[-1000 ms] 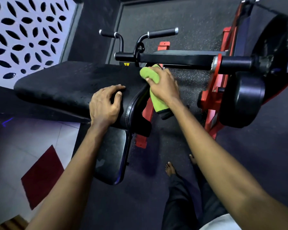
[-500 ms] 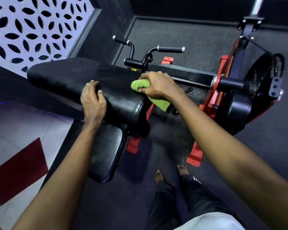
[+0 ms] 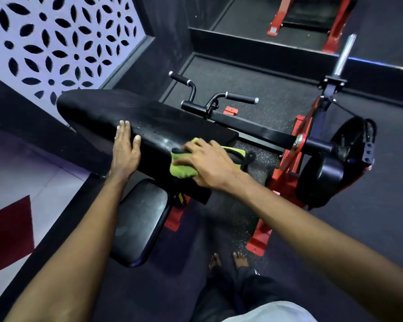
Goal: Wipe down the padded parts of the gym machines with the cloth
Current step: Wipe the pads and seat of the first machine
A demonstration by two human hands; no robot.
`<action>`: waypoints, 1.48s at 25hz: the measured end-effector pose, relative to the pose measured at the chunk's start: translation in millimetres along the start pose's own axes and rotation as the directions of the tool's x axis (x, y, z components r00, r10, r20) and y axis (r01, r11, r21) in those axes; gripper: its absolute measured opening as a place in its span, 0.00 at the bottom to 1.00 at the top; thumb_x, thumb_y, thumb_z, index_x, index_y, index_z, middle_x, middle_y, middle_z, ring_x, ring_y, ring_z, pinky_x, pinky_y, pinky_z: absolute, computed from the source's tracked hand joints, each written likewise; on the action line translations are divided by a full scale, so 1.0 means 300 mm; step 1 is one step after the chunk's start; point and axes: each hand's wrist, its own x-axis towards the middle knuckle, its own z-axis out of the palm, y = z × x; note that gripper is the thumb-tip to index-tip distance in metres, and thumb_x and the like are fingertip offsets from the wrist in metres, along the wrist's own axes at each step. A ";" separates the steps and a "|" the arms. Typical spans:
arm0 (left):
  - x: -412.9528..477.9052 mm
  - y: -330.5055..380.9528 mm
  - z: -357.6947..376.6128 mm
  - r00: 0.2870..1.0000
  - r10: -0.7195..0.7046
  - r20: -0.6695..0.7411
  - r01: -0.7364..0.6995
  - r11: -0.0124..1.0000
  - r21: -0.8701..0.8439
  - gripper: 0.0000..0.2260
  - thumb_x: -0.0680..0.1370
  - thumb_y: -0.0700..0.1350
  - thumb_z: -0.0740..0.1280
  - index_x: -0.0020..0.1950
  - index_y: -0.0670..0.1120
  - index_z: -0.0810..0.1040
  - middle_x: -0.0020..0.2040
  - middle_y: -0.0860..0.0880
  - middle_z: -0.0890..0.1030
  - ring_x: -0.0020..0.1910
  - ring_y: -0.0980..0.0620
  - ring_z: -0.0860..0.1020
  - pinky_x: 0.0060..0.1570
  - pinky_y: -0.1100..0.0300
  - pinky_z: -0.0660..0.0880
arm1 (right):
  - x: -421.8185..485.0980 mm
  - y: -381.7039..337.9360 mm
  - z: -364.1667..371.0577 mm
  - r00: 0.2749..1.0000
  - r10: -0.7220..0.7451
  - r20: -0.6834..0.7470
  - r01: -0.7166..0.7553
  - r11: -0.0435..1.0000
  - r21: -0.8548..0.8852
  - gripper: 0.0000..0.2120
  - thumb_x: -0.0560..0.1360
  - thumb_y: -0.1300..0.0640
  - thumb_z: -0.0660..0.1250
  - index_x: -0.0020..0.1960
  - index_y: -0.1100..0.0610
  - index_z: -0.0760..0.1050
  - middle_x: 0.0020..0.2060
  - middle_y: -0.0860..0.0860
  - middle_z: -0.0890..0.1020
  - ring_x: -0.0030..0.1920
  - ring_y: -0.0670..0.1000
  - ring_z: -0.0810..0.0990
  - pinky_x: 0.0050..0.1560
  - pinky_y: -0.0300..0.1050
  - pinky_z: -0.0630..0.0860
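A long black padded bench (image 3: 149, 119) runs across the middle of the view, with wet spots on its top. My right hand (image 3: 209, 163) lies flat over a green cloth (image 3: 183, 171) with a black edge and presses it onto the near end of the pad. The cloth sticks out below my thumb and behind my wrist. My left hand (image 3: 126, 149) rests open against the pad's near side, fingers straight and pointing up. A smaller black seat pad (image 3: 142, 219) sits lower, under the bench's end.
A black bar with two handles (image 3: 219, 101) and a red frame (image 3: 296, 145) with a black weight plate (image 3: 349, 154) stand to the right. A patterned wall panel (image 3: 56, 43) is at the left. My bare feet (image 3: 228, 261) stand on dark rubber flooring. Another red machine (image 3: 312, 17) is at the back.
My right hand has slid the cloth from the far side of the pad's end towards me, onto the top near corner. My left hand has shifted left along the pad and flattened.
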 end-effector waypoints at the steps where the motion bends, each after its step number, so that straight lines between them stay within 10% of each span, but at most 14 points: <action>1: 0.004 -0.014 -0.013 1.000 0.010 0.000 -0.010 1.000 -0.016 0.24 0.85 0.43 0.58 0.80 0.38 0.59 0.81 0.41 0.57 0.81 0.44 0.54 0.79 0.56 0.48 | -0.022 0.001 0.011 1.000 -0.012 -0.017 0.012 1.000 0.001 0.27 0.67 0.53 0.71 0.65 0.37 0.76 0.59 0.46 0.77 0.59 0.52 0.74 0.48 0.50 0.71; 11: 0.048 -0.105 -0.049 0.990 0.054 -0.131 -0.072 0.988 -0.138 0.21 0.81 0.36 0.60 0.75 0.41 0.72 0.76 0.41 0.68 0.77 0.43 0.65 0.77 0.56 0.58 | 0.199 -0.064 -0.024 0.993 0.028 0.117 -0.036 0.997 0.067 0.31 0.69 0.47 0.66 0.72 0.37 0.70 0.71 0.46 0.72 0.69 0.53 0.73 0.63 0.56 0.71; 16: 0.035 -0.143 -0.041 0.975 -0.205 -0.088 0.179 0.953 -0.243 0.30 0.83 0.47 0.65 0.81 0.43 0.57 0.82 0.40 0.53 0.80 0.43 0.54 0.78 0.50 0.55 | 0.200 -0.082 0.011 0.992 -0.073 0.099 0.071 0.997 0.025 0.35 0.67 0.52 0.66 0.73 0.36 0.70 0.73 0.44 0.71 0.73 0.50 0.68 0.65 0.52 0.71; 22: -0.003 -0.160 -0.046 0.939 -0.344 -0.016 0.310 0.863 -0.400 0.31 0.82 0.37 0.60 0.83 0.46 0.51 0.83 0.45 0.50 0.81 0.49 0.53 0.77 0.59 0.52 | 0.392 -0.124 -0.004 0.990 0.015 0.142 -0.031 0.993 0.114 0.34 0.71 0.53 0.67 0.75 0.37 0.67 0.76 0.46 0.67 0.74 0.51 0.67 0.65 0.57 0.74; 37: -0.041 -0.176 -0.024 0.937 -0.328 0.121 0.349 0.863 -0.364 0.36 0.83 0.55 0.62 0.83 0.54 0.42 0.82 0.55 0.44 0.80 0.59 0.47 0.76 0.57 0.53 | 0.619 -0.056 0.061 0.992 -0.086 0.092 0.055 0.951 0.305 0.28 0.74 0.47 0.68 0.73 0.35 0.68 0.72 0.46 0.71 0.69 0.52 0.74 0.61 0.53 0.75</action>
